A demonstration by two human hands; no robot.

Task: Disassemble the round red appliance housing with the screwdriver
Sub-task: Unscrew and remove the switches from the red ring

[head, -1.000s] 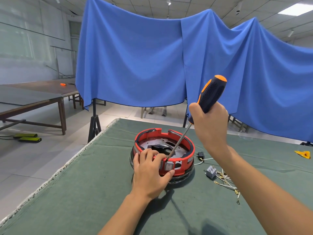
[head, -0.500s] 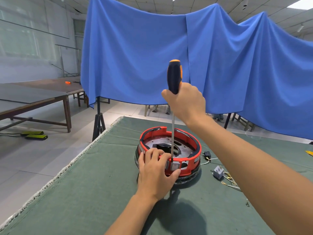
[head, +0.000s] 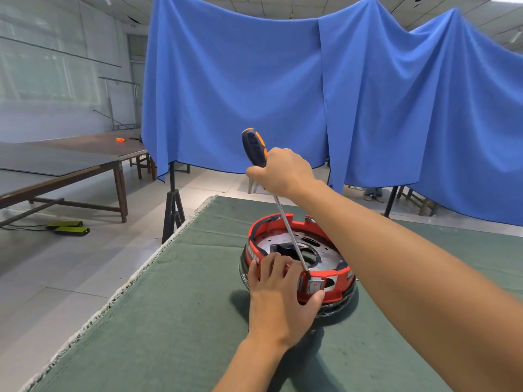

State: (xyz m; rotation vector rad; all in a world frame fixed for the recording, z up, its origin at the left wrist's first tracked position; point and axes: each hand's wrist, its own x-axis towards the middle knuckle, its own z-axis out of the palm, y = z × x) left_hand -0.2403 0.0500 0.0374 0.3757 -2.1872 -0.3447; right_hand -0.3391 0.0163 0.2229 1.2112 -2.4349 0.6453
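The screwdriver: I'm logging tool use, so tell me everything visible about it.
The screwdriver has a dark handle with orange accents and a dimpled, rubbery-looking grip, plus a long, slim, bare metal shaft. The right hand grips the handle's lower part, fingers wrapped round it. It leans top-left, tip down at the near inner rim of the red appliance housing, beside the left hand, which holds that rim.
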